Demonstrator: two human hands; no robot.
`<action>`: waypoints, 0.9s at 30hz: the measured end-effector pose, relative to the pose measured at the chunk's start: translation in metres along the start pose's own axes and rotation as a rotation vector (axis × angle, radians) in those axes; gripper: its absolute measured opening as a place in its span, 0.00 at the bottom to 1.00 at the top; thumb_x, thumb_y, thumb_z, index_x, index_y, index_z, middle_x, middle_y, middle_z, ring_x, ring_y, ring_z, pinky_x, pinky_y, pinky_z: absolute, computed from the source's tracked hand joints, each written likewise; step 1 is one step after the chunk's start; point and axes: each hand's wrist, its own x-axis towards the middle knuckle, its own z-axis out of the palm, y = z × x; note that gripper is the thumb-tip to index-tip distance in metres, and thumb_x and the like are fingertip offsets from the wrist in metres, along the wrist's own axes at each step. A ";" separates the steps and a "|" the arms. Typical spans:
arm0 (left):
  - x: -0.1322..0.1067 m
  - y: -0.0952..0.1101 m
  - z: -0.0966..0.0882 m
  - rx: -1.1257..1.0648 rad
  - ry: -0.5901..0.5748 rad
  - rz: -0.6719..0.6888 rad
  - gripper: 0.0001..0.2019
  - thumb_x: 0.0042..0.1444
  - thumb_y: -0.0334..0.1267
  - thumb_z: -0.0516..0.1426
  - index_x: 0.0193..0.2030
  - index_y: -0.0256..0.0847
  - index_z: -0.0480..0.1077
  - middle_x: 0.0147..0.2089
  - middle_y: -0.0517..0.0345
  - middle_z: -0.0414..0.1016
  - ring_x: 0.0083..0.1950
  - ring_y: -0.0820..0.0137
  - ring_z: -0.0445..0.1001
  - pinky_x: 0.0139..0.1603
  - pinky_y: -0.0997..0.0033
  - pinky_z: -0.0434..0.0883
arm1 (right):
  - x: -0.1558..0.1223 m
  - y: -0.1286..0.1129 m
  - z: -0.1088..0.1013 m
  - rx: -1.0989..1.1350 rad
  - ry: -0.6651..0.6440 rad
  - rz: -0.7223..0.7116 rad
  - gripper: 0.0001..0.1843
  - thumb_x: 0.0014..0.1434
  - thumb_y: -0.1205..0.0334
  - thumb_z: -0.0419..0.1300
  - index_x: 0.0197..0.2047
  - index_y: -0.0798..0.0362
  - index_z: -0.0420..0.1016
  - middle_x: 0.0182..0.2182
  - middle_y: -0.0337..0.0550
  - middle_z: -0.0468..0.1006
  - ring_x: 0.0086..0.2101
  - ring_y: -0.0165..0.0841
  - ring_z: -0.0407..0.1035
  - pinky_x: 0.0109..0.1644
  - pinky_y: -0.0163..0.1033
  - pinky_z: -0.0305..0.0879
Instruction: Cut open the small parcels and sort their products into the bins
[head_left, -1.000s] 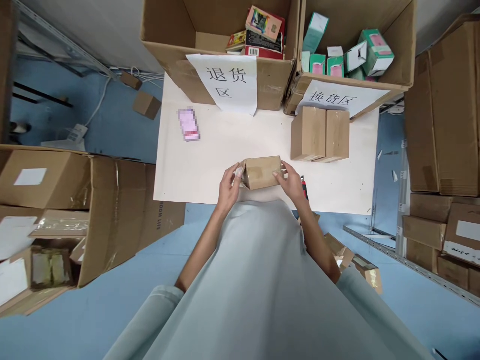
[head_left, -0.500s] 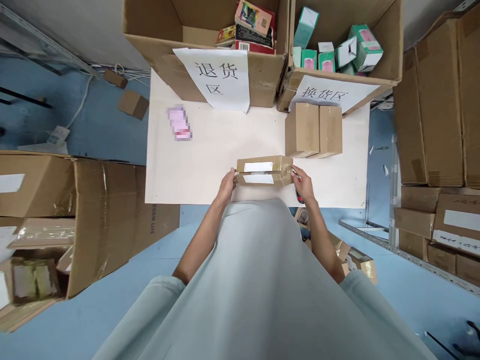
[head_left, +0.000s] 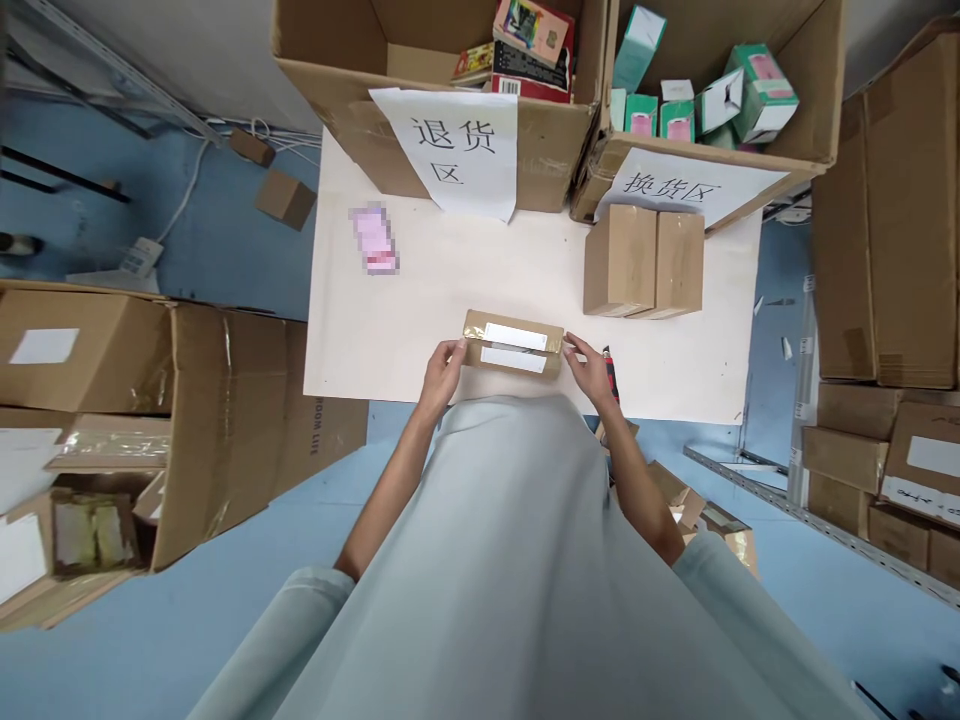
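Observation:
A small taped cardboard box (head_left: 472,354) is in front of me near the table's front edge, tilted slightly down to the right. Two white label strips lie on it, one on each side of a lengthwise seam. My left hand (head_left: 445,368) grips its left end, fingers closed at the corner. At the opposite end, the fingers of my right hand (head_left: 588,368) pinch the box's right edge. A red and black utility knife (head_left: 610,374) shows just right of my right hand; whether that palm touches it I cannot tell.
Two cardboard boxes (head_left: 621,262) stand together on the white table (head_left: 450,270). Behind are large open cartons (head_left: 555,150) with paper signs, holding small packages. A blurred pink item (head_left: 375,238) lies at left. Stacked cartons flank the table on both sides.
The box has turned so its right end sits lower, and its surface markings look rearranged. The utility knife, earlier under my right hand, now shows to its right. The view has shifted slightly.

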 end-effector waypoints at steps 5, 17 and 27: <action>-0.003 -0.004 0.006 -0.008 -0.028 -0.012 0.21 0.72 0.60 0.59 0.36 0.46 0.73 0.62 0.47 0.86 0.69 0.50 0.78 0.75 0.48 0.71 | 0.003 -0.016 -0.015 -0.220 -0.081 -0.158 0.36 0.73 0.49 0.67 0.80 0.44 0.72 0.78 0.50 0.73 0.72 0.46 0.71 0.71 0.55 0.78; -0.010 -0.051 0.010 0.306 -0.100 0.184 0.51 0.52 0.34 0.71 0.83 0.43 0.60 0.82 0.38 0.66 0.85 0.41 0.61 0.86 0.36 0.60 | 0.062 -0.026 -0.007 -0.161 0.070 0.007 0.26 0.78 0.40 0.56 0.54 0.53 0.84 0.42 0.49 0.89 0.46 0.45 0.82 0.57 0.46 0.75; -0.009 -0.045 0.030 0.546 -0.011 0.283 0.55 0.59 0.29 0.67 0.89 0.42 0.48 0.72 0.36 0.69 0.77 0.41 0.69 0.79 0.37 0.70 | 0.069 -0.034 0.010 -0.357 0.148 0.012 0.13 0.77 0.57 0.57 0.56 0.52 0.81 0.54 0.54 0.85 0.53 0.45 0.78 0.59 0.48 0.74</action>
